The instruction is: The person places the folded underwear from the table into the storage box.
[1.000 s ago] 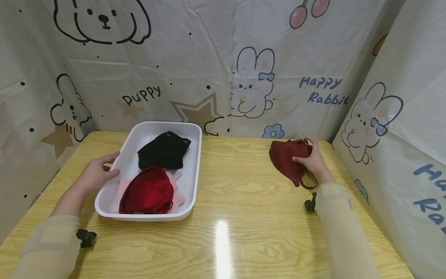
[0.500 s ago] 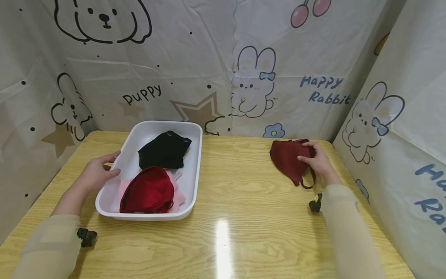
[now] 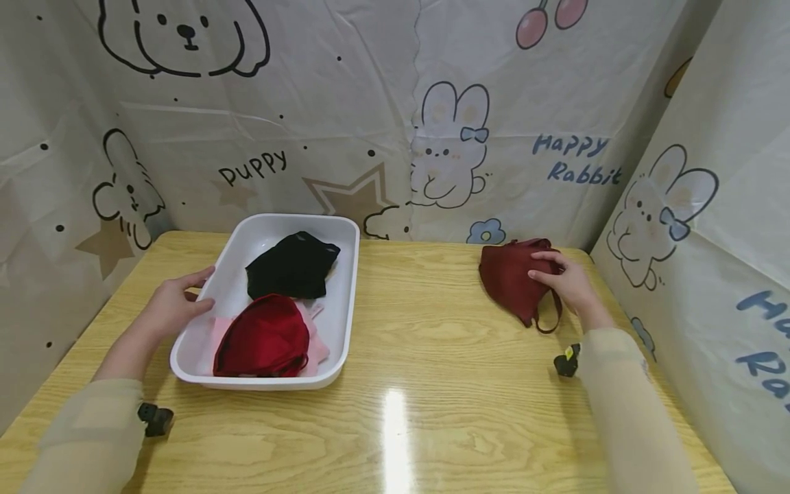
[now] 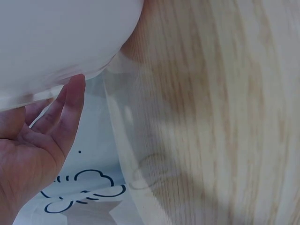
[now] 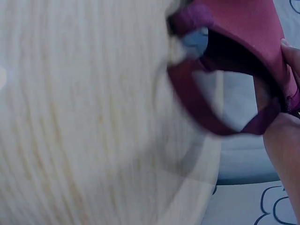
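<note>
On the right side of the wooden table, my right hand (image 3: 570, 285) pinches a dark red cloth face mask (image 3: 509, 281) at its right edge. A loop strap (image 5: 197, 105) hangs from the mask, slightly blurred in the right wrist view. My left hand (image 3: 169, 307) rests against the outer left side of a white plastic tray (image 3: 353, 302). In the left wrist view its fingers (image 4: 70, 105) touch the tray under the rim, fairly straight. Inside the tray lie a black cloth piece (image 3: 290, 267), a bright red cloth mask (image 3: 262, 339) and a pink cloth piece (image 3: 317, 346) partly beneath the red one.
The wooden table (image 3: 420, 329) is bounded at the back and sides by a pale printed sheet (image 3: 345, 110) with cartoon animals. A black wrist camera (image 3: 566, 360) sits on the right sleeve, and another camera (image 3: 156, 420) on the left.
My right hand has shifted slightly to the right and changed its hold on the dark red mask, whose upper edge has risen a little. The left hand and tray have stayed put.
</note>
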Demonstrator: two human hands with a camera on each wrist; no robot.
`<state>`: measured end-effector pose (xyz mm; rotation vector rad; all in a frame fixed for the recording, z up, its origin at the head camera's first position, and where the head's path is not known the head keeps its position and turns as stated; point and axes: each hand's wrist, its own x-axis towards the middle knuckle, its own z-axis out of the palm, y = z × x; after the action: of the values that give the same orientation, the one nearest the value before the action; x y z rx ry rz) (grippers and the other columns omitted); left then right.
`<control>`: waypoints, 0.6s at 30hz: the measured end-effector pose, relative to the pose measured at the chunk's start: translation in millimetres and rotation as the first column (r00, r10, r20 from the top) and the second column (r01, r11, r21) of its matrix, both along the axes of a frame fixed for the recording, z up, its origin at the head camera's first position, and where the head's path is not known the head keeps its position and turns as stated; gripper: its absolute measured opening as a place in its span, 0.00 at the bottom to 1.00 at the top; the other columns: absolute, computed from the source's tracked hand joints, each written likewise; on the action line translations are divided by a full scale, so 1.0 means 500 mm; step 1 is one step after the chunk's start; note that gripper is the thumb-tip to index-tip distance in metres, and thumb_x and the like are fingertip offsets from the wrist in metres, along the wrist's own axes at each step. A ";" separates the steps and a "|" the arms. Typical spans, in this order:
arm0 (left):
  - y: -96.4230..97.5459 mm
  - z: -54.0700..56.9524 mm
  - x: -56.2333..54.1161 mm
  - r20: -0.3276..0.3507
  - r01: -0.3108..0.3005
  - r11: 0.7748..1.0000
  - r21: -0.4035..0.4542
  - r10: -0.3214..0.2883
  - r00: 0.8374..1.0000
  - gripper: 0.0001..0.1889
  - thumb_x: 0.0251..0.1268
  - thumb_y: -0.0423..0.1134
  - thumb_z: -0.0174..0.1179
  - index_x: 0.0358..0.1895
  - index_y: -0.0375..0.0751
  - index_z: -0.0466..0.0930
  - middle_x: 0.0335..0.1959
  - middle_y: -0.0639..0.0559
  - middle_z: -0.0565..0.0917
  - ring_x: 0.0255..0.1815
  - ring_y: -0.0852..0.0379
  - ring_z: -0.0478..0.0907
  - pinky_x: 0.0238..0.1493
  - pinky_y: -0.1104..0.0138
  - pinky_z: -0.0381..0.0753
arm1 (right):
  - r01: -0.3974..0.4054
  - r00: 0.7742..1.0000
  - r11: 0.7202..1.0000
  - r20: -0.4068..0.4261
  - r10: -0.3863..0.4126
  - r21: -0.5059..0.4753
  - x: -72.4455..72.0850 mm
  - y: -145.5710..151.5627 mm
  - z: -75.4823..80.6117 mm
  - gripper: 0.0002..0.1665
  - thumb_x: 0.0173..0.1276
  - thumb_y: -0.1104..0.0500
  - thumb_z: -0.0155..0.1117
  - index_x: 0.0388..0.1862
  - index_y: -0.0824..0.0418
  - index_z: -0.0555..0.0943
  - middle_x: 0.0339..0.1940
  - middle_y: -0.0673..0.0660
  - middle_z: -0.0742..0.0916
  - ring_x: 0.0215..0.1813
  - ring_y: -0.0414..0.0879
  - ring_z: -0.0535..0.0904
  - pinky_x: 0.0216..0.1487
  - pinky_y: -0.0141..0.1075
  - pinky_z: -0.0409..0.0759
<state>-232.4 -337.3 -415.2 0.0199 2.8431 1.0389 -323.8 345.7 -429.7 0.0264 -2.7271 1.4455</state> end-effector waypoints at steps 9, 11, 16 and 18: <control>0.003 0.004 0.004 -0.004 0.001 1.000 -0.010 -0.001 1.000 0.36 0.66 0.40 0.57 0.74 0.39 0.50 0.60 0.27 0.66 0.54 0.31 0.70 0.50 0.46 0.78 | -0.001 1.000 0.998 0.030 0.003 -0.069 0.005 -0.013 0.025 0.34 0.64 0.56 0.66 0.67 0.63 0.67 0.67 0.67 0.65 0.57 0.54 0.68 0.37 0.20 0.76; 0.003 0.004 0.004 -0.003 0.000 1.000 -0.011 -0.001 1.000 0.36 0.66 0.40 0.57 0.74 0.39 0.50 0.60 0.27 0.66 0.55 0.31 0.70 0.50 0.46 0.78 | 0.008 0.999 0.996 0.032 -0.005 -0.085 0.010 -0.016 0.031 0.36 0.63 0.55 0.67 0.68 0.60 0.66 0.68 0.66 0.64 0.60 0.56 0.66 0.38 0.19 0.74; 0.003 0.004 0.003 -0.005 0.001 1.000 -0.013 -0.001 1.000 0.36 0.66 0.40 0.57 0.74 0.39 0.50 0.60 0.28 0.66 0.55 0.31 0.70 0.50 0.46 0.78 | 0.026 0.999 0.979 0.027 -0.021 -0.200 0.018 -0.021 0.042 0.39 0.59 0.56 0.70 0.69 0.52 0.66 0.69 0.64 0.62 0.61 0.54 0.65 0.41 0.20 0.75; 0.003 0.004 0.003 -0.006 0.001 1.000 -0.013 -0.001 1.000 0.36 0.66 0.40 0.57 0.74 0.39 0.50 0.60 0.28 0.66 0.55 0.31 0.70 0.49 0.47 0.78 | 0.029 0.999 0.964 0.021 -0.024 -0.264 0.020 -0.023 0.046 0.40 0.58 0.59 0.71 0.69 0.51 0.66 0.68 0.63 0.62 0.60 0.52 0.65 0.40 0.21 0.77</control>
<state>-230.8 -335.9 -413.2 0.0237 2.8545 1.0217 -313.8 334.0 -406.9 -0.0342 -2.5116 1.7960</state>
